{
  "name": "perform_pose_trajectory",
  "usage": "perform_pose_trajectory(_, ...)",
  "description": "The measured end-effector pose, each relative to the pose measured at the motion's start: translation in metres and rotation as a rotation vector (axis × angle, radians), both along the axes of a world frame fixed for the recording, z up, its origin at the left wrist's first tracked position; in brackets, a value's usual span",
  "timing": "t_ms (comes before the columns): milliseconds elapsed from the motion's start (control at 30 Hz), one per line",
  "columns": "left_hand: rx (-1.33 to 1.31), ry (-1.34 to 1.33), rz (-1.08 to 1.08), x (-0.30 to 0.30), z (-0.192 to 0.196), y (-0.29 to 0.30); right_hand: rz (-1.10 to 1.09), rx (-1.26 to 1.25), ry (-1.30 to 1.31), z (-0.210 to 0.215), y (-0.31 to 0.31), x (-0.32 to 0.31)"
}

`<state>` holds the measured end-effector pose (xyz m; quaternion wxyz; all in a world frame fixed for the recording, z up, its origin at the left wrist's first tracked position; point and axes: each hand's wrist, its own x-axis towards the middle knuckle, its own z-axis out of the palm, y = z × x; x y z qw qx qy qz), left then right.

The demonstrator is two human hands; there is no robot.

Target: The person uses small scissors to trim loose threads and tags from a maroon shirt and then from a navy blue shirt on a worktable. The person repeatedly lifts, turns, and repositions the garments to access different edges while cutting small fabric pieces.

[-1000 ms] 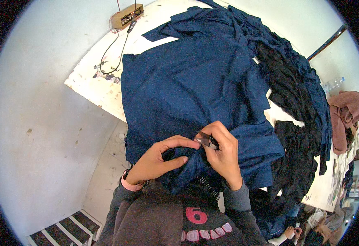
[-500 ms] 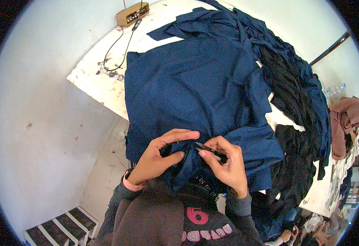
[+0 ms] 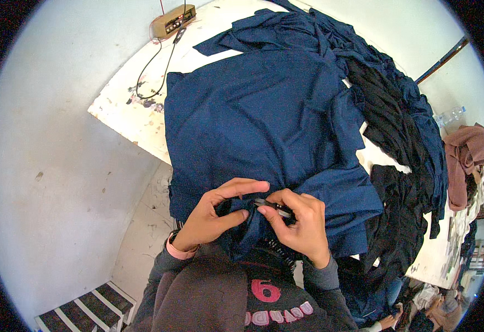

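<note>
A large navy blue garment (image 3: 242,122) is spread over the table and gathers into folds at its near edge, close to my body. My left hand (image 3: 211,213) holds a fold of it; the index finger stretches out above and the thumb presses on the cloth. The other fingers of that hand are mostly hidden by the fabric. In my right hand (image 3: 303,221), pinched between thumb and fingers, is a small pair of thread snips (image 3: 275,208). Their blades point left, at the raised fold beside my left thumb, and appear nearly closed.
Black garments (image 3: 399,213) and more navy cloth (image 3: 286,30) lie heaped along the right and far sides of the white table (image 3: 123,119). A brown box with cables (image 3: 174,21) stands at the far left. A striped rack (image 3: 87,310) is low left; another person's hand (image 3: 388,321) shows lower right.
My right hand has shifted slightly left, bringing the snips closer to the fold by my left thumb. The blades look less spread. My left hand has stayed nearly still.
</note>
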<state>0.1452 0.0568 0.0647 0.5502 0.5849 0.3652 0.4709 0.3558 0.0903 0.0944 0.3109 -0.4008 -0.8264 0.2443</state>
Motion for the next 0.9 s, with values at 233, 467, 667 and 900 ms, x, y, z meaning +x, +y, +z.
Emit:
perform_pose_trajectory(233, 0.041, 0.001, 0.072, 0.001, -0.006, 0.004, -0.037, -0.057, 0.072, -0.01, -0.001, 0.001)
perform_pose_trajectory(467, 0.078, 0.049, 0.185, -0.001, -0.001, 0.001, -0.071, -0.481, 0.305, -0.022, -0.01, 0.021)
perform_pose_trajectory(667, 0.118, 0.026, 0.262, 0.002, -0.006, 0.003, -0.034, -0.592, 0.272, -0.025, -0.015, 0.026)
perform_pose_trajectory(900, 0.195, 0.15, 0.346, 0.012, -0.005, -0.002, -0.141, -0.249, 0.26, -0.016, -0.017, 0.011)
